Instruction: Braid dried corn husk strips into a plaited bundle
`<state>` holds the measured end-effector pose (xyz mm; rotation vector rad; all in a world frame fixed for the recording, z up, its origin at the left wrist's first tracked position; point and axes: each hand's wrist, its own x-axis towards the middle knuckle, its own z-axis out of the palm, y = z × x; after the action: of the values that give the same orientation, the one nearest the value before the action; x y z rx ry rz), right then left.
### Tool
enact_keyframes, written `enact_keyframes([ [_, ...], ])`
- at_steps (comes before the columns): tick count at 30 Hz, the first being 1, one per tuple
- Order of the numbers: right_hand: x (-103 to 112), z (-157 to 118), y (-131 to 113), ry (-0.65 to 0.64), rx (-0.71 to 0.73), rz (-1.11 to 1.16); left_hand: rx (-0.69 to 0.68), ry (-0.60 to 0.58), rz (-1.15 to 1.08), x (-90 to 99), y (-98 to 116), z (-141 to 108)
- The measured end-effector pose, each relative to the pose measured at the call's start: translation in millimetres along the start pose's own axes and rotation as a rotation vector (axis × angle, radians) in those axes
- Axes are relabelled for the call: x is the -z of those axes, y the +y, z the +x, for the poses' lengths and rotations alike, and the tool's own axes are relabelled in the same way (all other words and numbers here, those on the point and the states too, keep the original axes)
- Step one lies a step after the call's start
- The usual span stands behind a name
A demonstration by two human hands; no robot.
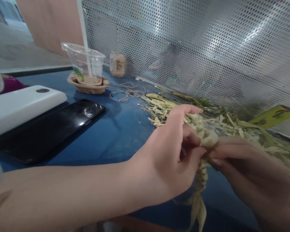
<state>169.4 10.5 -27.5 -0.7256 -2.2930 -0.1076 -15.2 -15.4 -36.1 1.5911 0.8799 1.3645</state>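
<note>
My left hand [168,154] pinches a pale yellow-green braided piece of plant leaf [201,177] between thumb and fingers, its index finger raised. From the other side, my right hand [252,167] grips the same piece, fingertips close to the left thumb. The upper part is a rounded, folded bit of leaf above the fingers. Below them hangs a knotted, plaited stem that ends in a split, tail-like leaf. Where the fingers meet, the piece is partly hidden. Behind both hands lies a heap of pale leaf strips [157,103], some green and some dry.
On the blue table [118,138] lie a black phone [50,129], a white box-like device [26,103] and tangled thin cord [129,93]. A clear plastic cup [96,66] with a straw sits in a cardboard holder [87,87], near a small jar [117,64]. A perforated metal panel [195,38] stands behind.
</note>
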Motion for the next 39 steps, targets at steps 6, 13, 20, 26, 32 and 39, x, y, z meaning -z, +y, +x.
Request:
enact_keyframes([
  [6, 0, 5, -7, 0.028, -0.116, 0.187, 0.037, 0.002, -0.048, -0.3, 1, 1],
  [13, 0, 9, -14, 0.013, -0.248, 0.342, 0.051, -0.032, -0.013, 0.9, 4, 1],
  [20, -1, 10, -18, -0.033, -0.397, 0.458, 0.221, -0.015, -0.109, 2.8, 9, 9],
  [26, 1, 10, -19, 0.089, -0.247, 0.302, 0.336, 0.034, -0.15, 1.3, 12, 13],
  [32, 0, 7, -19, 0.127, -0.279, 0.244, 0.331, 0.055, -0.125, 1.4, 13, 14],
  [39, 4, 14, -17, -0.082, -0.506, 0.51, 0.162, 0.046, 0.03, 3.3, 7, 10],
])
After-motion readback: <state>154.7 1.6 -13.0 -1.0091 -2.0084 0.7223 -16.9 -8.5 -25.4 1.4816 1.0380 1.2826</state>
